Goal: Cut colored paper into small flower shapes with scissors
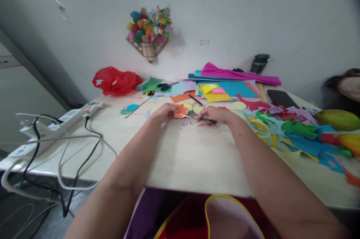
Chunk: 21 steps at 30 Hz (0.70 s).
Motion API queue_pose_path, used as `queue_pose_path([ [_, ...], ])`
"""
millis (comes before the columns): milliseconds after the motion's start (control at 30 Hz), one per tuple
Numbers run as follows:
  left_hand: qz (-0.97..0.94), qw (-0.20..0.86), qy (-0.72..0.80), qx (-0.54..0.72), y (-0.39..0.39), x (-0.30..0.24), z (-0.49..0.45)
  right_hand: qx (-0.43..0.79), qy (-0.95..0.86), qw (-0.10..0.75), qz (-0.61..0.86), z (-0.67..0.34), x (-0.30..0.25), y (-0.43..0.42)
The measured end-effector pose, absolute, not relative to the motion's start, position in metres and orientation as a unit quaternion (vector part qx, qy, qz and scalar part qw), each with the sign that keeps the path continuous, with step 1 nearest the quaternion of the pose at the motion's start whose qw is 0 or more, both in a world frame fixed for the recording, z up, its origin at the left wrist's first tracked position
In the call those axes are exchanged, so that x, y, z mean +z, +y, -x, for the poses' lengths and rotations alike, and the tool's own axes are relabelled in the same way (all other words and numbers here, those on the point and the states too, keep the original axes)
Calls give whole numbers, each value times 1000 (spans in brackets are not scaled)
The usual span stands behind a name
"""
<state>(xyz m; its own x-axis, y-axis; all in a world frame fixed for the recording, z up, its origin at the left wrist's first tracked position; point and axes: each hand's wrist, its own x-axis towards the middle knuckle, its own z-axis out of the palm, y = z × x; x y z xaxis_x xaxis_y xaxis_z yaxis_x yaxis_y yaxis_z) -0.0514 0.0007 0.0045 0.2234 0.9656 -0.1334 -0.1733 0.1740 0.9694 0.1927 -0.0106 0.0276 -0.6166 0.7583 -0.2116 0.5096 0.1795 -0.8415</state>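
Observation:
My left hand (166, 113) is closed, pinching an orange paper flower (181, 110) with rounded petals by its left side. My right hand (215, 114) grips a pair of scissors (207, 120) with black handles. Their thin metal blades point left and reach the lower edge of the flower; whether they touch it I cannot tell. Behind the hands lie pale yellow paper circles (198, 109) and a black pen-like stick (196, 100). Small paper scraps are scattered on the white table (194, 160) beneath the blades.
Colored paper sheets (239, 89) and black-handled scissors (165, 86) lie at the back. Paper offcuts (303, 141), a dark phone (282, 98) and green-yellow fruit (339, 119) are at right. A red plastic bag (115, 80) and a power strip (50, 130) with cables occupy the left.

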Motion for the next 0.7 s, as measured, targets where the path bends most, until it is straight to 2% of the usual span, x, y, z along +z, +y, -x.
queue_pose_path([
  [333, -474, 620, 440, 443, 2, 5, 53, 476, -762, 111, 424, -191, 28, -11],
  [700, -448, 595, 425, 515, 5, 3, 53, 470, -756, 112, 442, -189, 28, -12],
])
